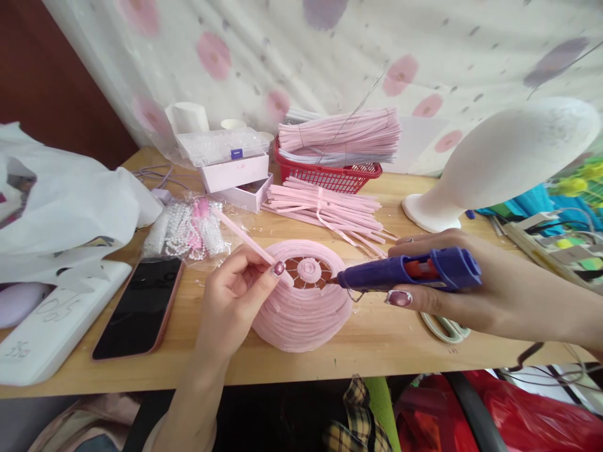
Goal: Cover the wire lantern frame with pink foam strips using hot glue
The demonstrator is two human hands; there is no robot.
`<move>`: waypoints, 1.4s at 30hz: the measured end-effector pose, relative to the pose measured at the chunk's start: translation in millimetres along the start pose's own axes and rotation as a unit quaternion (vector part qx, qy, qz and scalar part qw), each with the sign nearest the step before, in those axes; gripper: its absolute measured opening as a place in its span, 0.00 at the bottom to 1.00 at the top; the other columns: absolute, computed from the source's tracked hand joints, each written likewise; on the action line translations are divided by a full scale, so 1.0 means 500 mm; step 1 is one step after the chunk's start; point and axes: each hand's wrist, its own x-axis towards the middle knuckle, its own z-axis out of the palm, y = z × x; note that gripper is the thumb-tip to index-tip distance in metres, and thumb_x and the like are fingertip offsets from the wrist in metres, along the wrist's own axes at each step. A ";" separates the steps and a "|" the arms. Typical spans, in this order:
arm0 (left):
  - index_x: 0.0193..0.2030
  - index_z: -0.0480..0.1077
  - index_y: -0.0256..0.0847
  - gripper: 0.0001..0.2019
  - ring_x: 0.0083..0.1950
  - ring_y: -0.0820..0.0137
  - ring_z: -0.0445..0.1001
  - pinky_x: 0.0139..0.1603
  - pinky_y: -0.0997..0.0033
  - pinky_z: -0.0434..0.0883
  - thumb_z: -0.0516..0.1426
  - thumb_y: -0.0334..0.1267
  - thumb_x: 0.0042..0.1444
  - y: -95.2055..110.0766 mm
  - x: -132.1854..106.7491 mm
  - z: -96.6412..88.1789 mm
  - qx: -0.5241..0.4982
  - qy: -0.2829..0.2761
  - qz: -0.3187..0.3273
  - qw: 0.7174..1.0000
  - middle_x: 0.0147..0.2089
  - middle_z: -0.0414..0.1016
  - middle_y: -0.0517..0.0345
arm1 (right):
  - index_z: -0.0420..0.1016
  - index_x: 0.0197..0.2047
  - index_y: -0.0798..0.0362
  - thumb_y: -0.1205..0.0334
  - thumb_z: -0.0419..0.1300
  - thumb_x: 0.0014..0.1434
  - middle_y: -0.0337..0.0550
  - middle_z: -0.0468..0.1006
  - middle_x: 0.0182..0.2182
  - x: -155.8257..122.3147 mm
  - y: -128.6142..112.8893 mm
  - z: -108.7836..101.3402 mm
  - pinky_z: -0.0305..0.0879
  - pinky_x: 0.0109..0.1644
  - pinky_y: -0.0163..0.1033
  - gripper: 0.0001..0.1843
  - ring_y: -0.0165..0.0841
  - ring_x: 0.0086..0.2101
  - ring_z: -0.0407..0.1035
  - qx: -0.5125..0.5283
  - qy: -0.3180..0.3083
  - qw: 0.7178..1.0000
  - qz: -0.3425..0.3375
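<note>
A round dome wound from pink chenille stems (301, 320) sits on the table, with a small pink coil (309, 270) at the middle of its open top and thin wires spreading out around it. My left hand (238, 292) pinches a loose pink chenille stem (242, 233), whose lower end lies by the rim of the opening. In my right hand (452, 295) is a blue hot glue gun (400, 271); its nozzle points left at the rim's right side. Whether the nozzle touches the dome I cannot tell.
Behind stand a bundle of pink stems (325, 207), a red basket (325, 174) and white boxes (235, 172). Bagged beads (188, 229), a phone (139, 307) and a power bank (61, 320) lie left. At right are a white mannequin head (513, 163) and scissors (445, 328).
</note>
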 end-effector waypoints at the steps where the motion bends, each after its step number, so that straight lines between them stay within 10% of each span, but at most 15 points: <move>1: 0.32 0.76 0.42 0.04 0.37 0.76 0.74 0.41 0.80 0.71 0.66 0.35 0.57 0.000 0.000 0.000 0.000 0.001 -0.001 1.000 0.33 0.75 0.64 | 0.83 0.34 0.46 0.36 0.63 0.57 0.34 0.67 0.15 0.000 -0.001 0.000 0.51 0.13 0.32 0.22 0.28 0.14 0.58 -0.001 0.002 1.000 0.003; 17: 0.31 0.76 0.42 0.05 0.36 0.74 0.74 0.39 0.78 0.72 0.66 0.36 0.56 0.003 0.002 0.002 0.014 0.008 -0.002 1.000 0.32 0.75 0.63 | 0.85 0.47 0.38 0.32 0.60 0.59 0.36 0.68 0.16 0.003 -0.008 -0.010 0.51 0.16 0.36 0.25 0.30 0.16 0.57 0.017 0.009 0.999 0.028; 25: 0.31 0.76 0.42 0.05 0.36 0.73 0.74 0.40 0.77 0.72 0.66 0.37 0.56 0.002 0.001 0.002 0.020 0.008 -0.007 1.000 0.32 0.74 0.63 | 0.85 0.50 0.36 0.37 0.59 0.63 0.34 0.69 0.15 0.011 -0.006 -0.014 0.68 0.22 0.38 0.20 0.31 0.14 0.59 0.008 0.004 1.000 -0.021; 42: 0.32 0.76 0.42 0.04 0.36 0.73 0.75 0.40 0.76 0.73 0.66 0.36 0.56 0.004 0.001 0.001 0.016 0.009 -0.003 1.000 0.32 0.75 0.62 | 0.85 0.51 0.35 0.39 0.61 0.62 0.33 0.64 0.13 0.006 -0.005 -0.009 0.48 0.12 0.33 0.19 0.28 0.13 0.54 0.013 0.009 0.999 -0.031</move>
